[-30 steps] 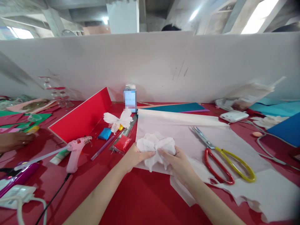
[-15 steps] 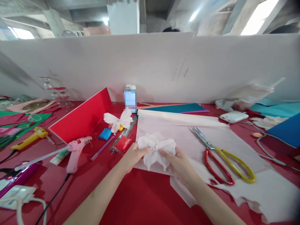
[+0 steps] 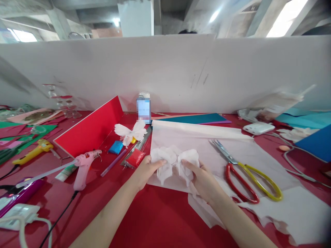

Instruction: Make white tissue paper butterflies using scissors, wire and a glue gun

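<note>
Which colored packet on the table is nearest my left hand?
The red packet, right beside your left hand. The blue packet lies farther left; the yellow item, partly covered by white petals, farther back.

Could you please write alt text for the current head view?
A left hand and right hand pinch ruffled white paper over a white sheet on a red table; scissors lie to the right, a pink glue gun to the left.

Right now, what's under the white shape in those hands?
Around the shape, you see the white sheet on the red table. Whatever is straight underneath is covered, like the tucked-under parts of the left hand and right hand.
</note>
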Demonstrator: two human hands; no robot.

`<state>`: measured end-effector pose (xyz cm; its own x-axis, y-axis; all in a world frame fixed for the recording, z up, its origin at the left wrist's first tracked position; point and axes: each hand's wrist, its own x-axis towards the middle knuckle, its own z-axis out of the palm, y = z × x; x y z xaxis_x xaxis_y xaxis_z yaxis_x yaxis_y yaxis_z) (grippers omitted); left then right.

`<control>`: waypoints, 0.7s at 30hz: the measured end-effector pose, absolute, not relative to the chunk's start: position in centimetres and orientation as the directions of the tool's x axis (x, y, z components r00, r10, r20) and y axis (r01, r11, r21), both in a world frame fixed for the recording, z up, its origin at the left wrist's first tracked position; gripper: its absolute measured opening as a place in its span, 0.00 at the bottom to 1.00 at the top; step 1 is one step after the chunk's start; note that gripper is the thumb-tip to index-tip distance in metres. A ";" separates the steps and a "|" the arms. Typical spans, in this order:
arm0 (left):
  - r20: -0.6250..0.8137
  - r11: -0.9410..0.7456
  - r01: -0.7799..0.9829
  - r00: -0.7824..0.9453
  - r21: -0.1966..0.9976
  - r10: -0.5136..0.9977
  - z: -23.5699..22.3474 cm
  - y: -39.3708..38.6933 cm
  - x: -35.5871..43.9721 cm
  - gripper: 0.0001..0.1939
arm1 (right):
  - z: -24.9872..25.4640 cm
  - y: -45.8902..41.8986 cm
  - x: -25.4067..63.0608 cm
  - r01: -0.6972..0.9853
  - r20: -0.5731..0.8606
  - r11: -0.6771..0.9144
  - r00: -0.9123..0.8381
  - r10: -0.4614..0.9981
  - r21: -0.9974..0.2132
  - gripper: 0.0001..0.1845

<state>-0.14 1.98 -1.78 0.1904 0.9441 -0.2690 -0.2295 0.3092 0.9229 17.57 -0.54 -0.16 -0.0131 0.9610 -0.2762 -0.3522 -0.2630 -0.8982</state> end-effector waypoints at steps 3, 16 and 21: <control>-0.273 0.308 -0.207 0.179 0.929 0.945 -2.0 2.0 -0.3 0.22 | -0.5 -0.6 17.6 -0.331 -0.276 -0.278 -0.055 0.960 -0.902 0.19; -0.242 0.272 -0.166 0.180 0.948 0.953 -2.2 1.7 -0.2 0.25 | -0.5 -0.7 17.2 -0.248 -0.224 -0.246 -0.114 0.968 -0.937 0.17; -0.250 0.282 -0.173 0.186 0.944 0.950 -1.9 1.6 -0.1 0.24 | -0.3 -0.9 17.1 -0.266 -0.250 -0.267 -0.097 0.964 -0.926 0.19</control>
